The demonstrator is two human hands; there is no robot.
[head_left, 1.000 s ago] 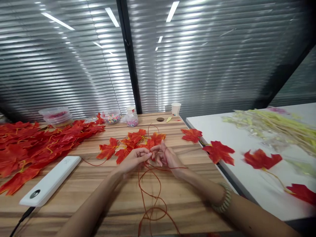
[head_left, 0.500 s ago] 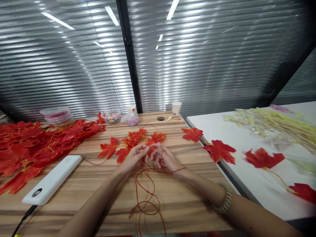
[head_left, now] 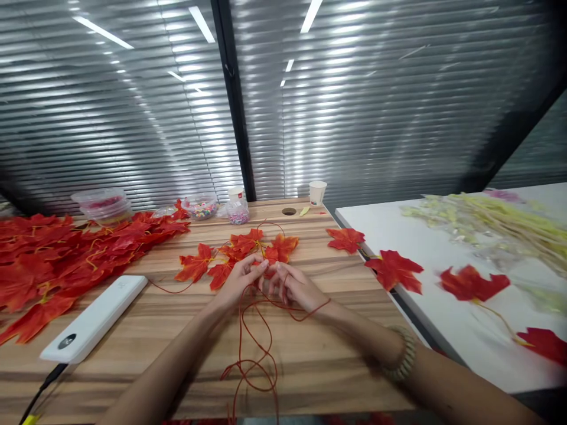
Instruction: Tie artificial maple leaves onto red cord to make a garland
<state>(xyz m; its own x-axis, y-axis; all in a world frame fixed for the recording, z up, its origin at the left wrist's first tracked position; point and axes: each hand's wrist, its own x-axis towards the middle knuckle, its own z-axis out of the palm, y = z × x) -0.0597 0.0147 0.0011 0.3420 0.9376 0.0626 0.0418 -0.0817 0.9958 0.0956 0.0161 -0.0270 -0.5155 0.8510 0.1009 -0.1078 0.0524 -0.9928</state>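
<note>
Silvery slatted blinds [head_left: 354, 118] rise behind a wood-grained bench [head_left: 155, 366], with a white bench [head_left: 372, 221] adjoining it on the right. Near the middle of the wood-grained bench, the left hand [head_left: 239, 284] pinches a thin red cord [head_left: 268, 352] between the fingers. Just beside it, the right hand [head_left: 299, 287] has its fingers curled inward and closed on the same cord, which also crosses the hand and runs to the wrist. Long loops of the cord lie tangled below the hands, toward the near edge. A pale braided bracelet [head_left: 406, 354] circles the right forearm. Beyond the fingers lies a cluster of red-orange fabric-like maple leaves [head_left: 245, 241] with yellow stems. To the left, a white rectangular power bank [head_left: 95, 319] with a black cable rests near a broad heap of red leaves [head_left: 80, 254]. Stacked clear plastic tubs [head_left: 104, 206], a clear bowl of coloured beads [head_left: 201, 206] and a white paper cup [head_left: 318, 193] stand toward the back. More red leaves [head_left: 396, 271] stretch across both benches, near yellow plastic-wrapped stems [head_left: 500, 224] on the white bench.
</note>
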